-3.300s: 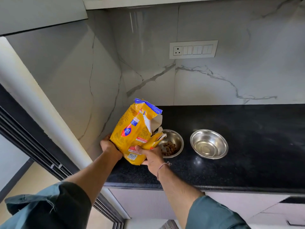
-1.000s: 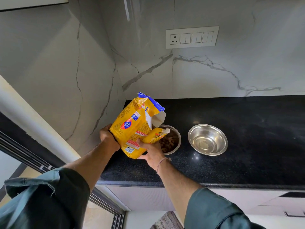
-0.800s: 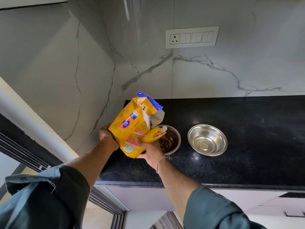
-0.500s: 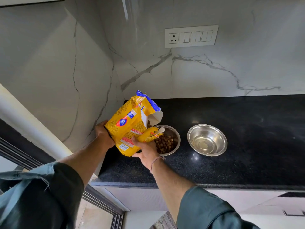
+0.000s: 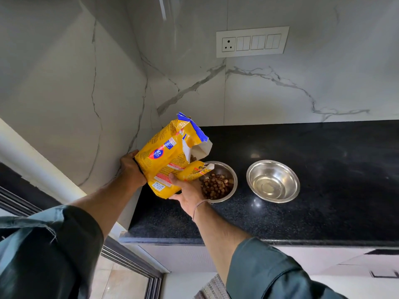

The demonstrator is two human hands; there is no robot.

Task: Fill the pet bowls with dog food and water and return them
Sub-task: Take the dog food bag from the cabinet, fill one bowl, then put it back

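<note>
Both hands hold a yellow dog food bag (image 5: pixel 167 157) with a torn blue top, tilted with its open mouth toward the right, at the left end of the black counter (image 5: pixel 302 212). My left hand (image 5: pixel 131 169) grips its back bottom corner. My right hand (image 5: pixel 187 192) supports its underside near the front. Just right of the bag sits a steel bowl (image 5: pixel 232 175) holding brown kibble (image 5: pixel 217 186). A second steel bowl (image 5: pixel 273 181) stands to the right, shiny inside; whether it holds water I cannot tell.
A marble wall (image 5: pixel 75 83) closes off the counter's left end and back. A white socket and switch plate (image 5: pixel 252 42) is on the back wall. A dark window frame (image 5: pixel 129 257) runs below left. The counter extends right of the bowls.
The bag has drawn back to the left, uncovering more of the kibble bowl. More kibble lies in that bowl than in the oldest frame.
</note>
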